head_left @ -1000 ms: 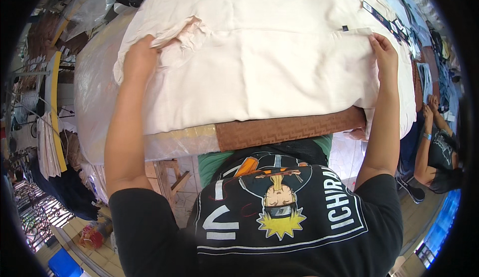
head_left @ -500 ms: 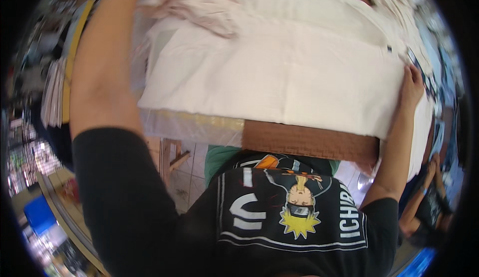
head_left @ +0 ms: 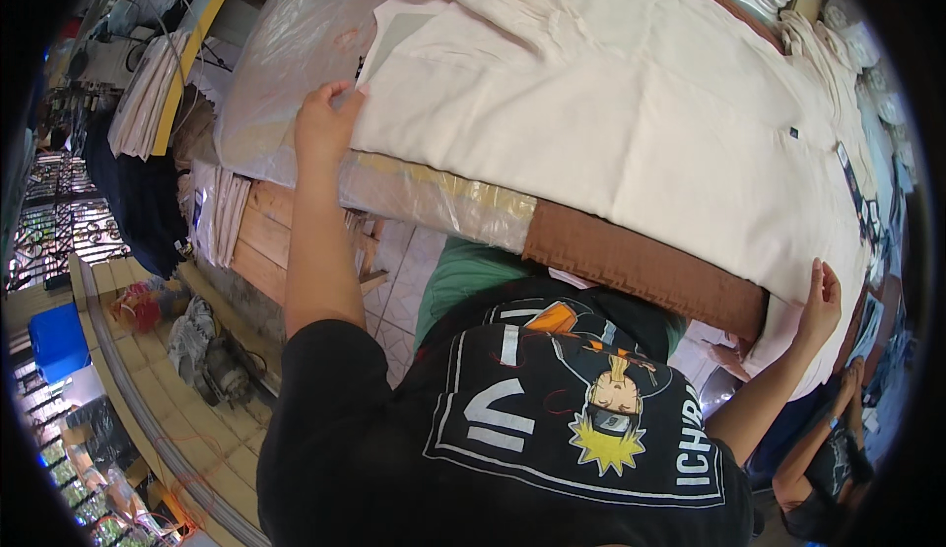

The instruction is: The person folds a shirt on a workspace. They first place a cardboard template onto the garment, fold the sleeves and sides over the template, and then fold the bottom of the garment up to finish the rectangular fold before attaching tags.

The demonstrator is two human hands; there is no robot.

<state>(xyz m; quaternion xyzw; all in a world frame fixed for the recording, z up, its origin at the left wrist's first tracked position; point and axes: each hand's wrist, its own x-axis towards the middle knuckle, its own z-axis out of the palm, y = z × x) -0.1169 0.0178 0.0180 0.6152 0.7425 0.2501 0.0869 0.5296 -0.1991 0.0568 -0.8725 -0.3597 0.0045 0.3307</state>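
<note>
White block capitals (head_left: pixel 694 439) are running sideways along the right side of the black T-shirt (head_left: pixel 552 463), while larger, angular white characters (head_left: pixel 501 414) are standing out on its left part. On the cream cloth (head_left: pixel 611 103), a small dark label (head_left: pixel 794 133) is showing toward the right, and a dark strip tag (head_left: pixel 858 195) with pale marks is lying farther right, both bearing nothing large enough to read.

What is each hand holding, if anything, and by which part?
The left hand touches the cream cloth garment at its left edge, grip unclear; the right hand shows no clear hold.
</note>
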